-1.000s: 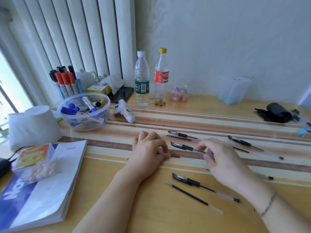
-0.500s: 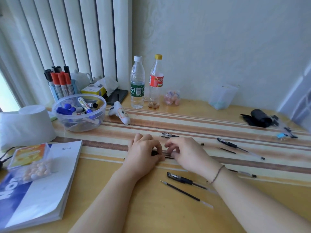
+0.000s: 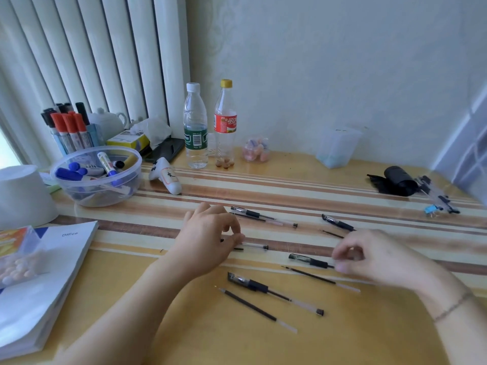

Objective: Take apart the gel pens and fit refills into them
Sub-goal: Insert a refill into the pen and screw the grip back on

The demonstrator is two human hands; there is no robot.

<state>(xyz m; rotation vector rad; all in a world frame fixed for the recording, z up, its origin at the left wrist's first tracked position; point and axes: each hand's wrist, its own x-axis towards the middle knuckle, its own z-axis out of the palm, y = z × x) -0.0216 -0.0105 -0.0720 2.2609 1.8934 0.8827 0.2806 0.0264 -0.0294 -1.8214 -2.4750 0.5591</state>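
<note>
Black-gripped gel pens (image 3: 274,292) and loose refills (image 3: 257,309) lie scattered on the striped wooden desk (image 3: 290,191). Left hand (image 3: 208,239) pinches a clear pen barrel (image 3: 254,246) against the desk; right hand (image 3: 379,258), blurred, pinches the end of another pen (image 3: 309,261).

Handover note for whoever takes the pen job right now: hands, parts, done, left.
Left hand: pinching the pen barrel lying on the table.
Right hand: fingers curled at the end of another gel pen; blurred, its hold unclear.
Loose refills lie beside the near pens; two more pens farther back.
Done: cannot tell that any pen is refitted.
Left: open the pens, swap refills, close.
</note>
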